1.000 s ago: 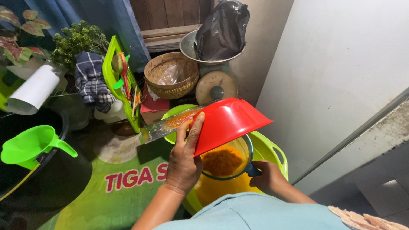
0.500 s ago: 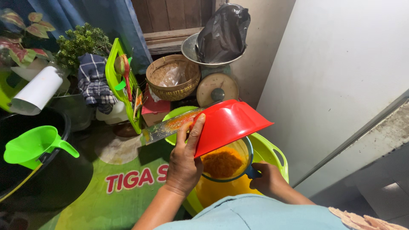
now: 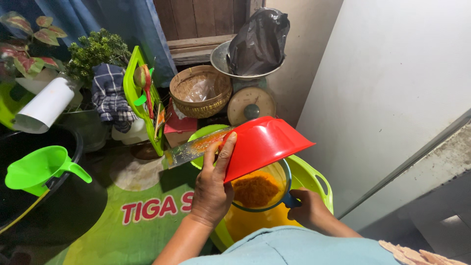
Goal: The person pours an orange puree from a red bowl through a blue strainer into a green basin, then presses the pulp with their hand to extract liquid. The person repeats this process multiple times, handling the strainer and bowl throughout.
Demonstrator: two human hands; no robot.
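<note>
My left hand (image 3: 212,189) grips the rim of a red plastic bowl (image 3: 262,142), tipped upside down over a round strainer (image 3: 260,190) full of orange pulp. The same hand also holds a knife (image 3: 194,147) smeared orange, its blade pointing left. My right hand (image 3: 306,211) holds the strainer's blue handle. The strainer sits above a lime green basin (image 3: 314,179) that holds orange liquid.
A green mat (image 3: 132,216) covers the floor. At left is a black tub (image 3: 34,196) with a green scoop (image 3: 37,169). Behind stand a woven basket (image 3: 200,93), a green rack (image 3: 140,103), plants (image 3: 95,51), a metal bowl with a black bag (image 3: 257,41), and a white wall (image 3: 392,98) at right.
Nothing has visibly moved apart from a slight shift of the camera; both hands keep their hold.
</note>
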